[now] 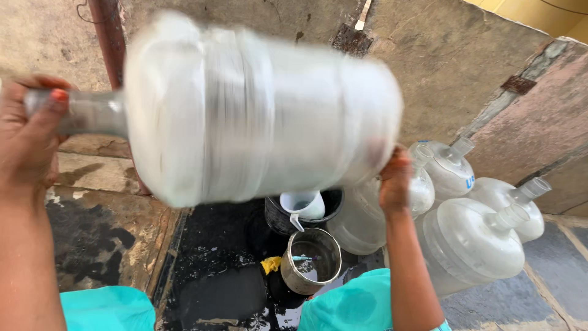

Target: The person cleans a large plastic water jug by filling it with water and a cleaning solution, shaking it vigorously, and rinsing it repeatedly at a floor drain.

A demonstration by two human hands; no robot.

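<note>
jug (257, 110): big clear water jug, held sideways across the view at chest height, neck to the left, base to the right. heavily blurred, so surface detail can't be read. looks whitish/cloudy inside.
left hand (27, 132): clenched round the jug's neck near its mouth, thumb over the top, fingers wrapped under.
right hand (395, 178): pressed up against the jug's base edge at lower right, fingers curled on it, grasping the jug from below/behind. arm comes straight up from the bottom of the view.
ground: wet dark floor (214, 263) directly under the jug, betw the person's knees in teal cloth (107, 309).
metal pot (311, 260): round, open, some water in it, just below the jug, a small blue thing inside.
black bucket (278, 217): behind the pot, touching or nearly so. white cup (303, 205) w/ handle sits tilted in it.
yellow scrap (271, 264): on the wet floor, just left of the pot.
other jugs (471, 239): several of the same kind lying on their sides at right, necks pointing up-right, packed close tog, touching each other. one lies partly behind the right wrist.
wall (453, 55): rough concrete behind, rusty pipe (110, 37) upright at upper left.
</note>
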